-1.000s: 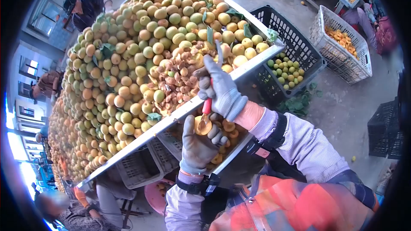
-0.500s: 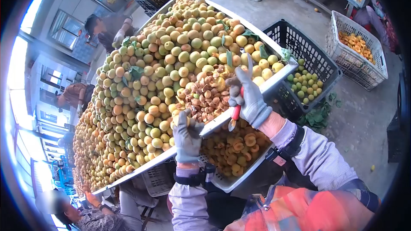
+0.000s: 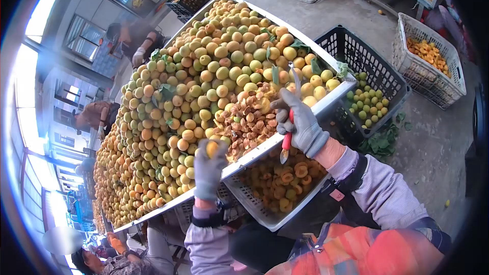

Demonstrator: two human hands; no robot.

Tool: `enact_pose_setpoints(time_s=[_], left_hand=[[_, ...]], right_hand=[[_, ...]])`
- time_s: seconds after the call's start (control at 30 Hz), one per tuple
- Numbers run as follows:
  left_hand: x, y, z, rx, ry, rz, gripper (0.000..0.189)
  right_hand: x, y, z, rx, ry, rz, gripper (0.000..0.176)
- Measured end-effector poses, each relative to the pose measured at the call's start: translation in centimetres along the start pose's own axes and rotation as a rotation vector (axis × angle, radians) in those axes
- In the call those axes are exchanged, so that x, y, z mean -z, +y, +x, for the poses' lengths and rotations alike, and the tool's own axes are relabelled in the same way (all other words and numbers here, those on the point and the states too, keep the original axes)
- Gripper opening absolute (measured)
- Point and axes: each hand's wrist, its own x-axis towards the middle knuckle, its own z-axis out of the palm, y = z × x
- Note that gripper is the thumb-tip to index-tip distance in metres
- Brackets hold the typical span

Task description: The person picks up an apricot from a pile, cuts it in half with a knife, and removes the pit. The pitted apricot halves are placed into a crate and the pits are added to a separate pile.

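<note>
My left hand [image 3: 209, 170], in a grey work glove and slightly blurred, has its fingers round an apricot [image 3: 211, 148] near the table's front rim. In my gloved right hand [image 3: 304, 128] is a red-handled knife [image 3: 287, 141], its slim metal blade pointing up and a small scoop-like end below. Beyond both hands, yellow-green apricots [image 3: 204, 76] are heaped on the white-rimmed table [image 3: 328, 101]. A brown pile of apricot pits [image 3: 252, 125] lies between my hands at its edge. Below the rim, a pale crate [image 3: 265, 220] holds halved apricots [image 3: 288, 178].
A black crate [image 3: 351, 51] with green apricots [image 3: 369, 103] stands at right, beside loose leaves [image 3: 382, 142]. Farther right is a white crate [image 3: 433, 89] of orange halves. Co-workers stand along the far side [image 3: 94, 114], and another person [image 3: 122, 259] sits at lower left.
My left hand has moved left and slightly down with the apricot, away from the pit pile. My right hand still grips the knife, a little lower and farther right.
</note>
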Motion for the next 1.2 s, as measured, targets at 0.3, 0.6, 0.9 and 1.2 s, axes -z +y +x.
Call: enact_pose_setpoints(time_s=[0.3, 0.6, 0.9, 1.2], left_hand=[[-1.3, -1.1, -1.0, 0.034, -0.107, 0.066, 0.028], [1.0, -3.6, 12.5, -0.222, 0.174, 0.210, 0.035], [-1.0, -1.8, 16.6, 0.083, 0.224, 1.054, 0.054], [2.2, -9.0, 18.7, -0.145, 0.284, 0.465, 0.043]], right_hand=[[0.1, -0.7, -0.7, -0.038, -0.045, -0.007, 0.038], [-0.4, -1.0, -1.4, -0.068, -0.039, -0.037, 0.038], [-0.3, -0.3, -1.5, -0.142, -0.054, -0.070, 0.042], [-0.2, 0.6, -1.4, -0.124, -0.077, -0.170, 0.042]])
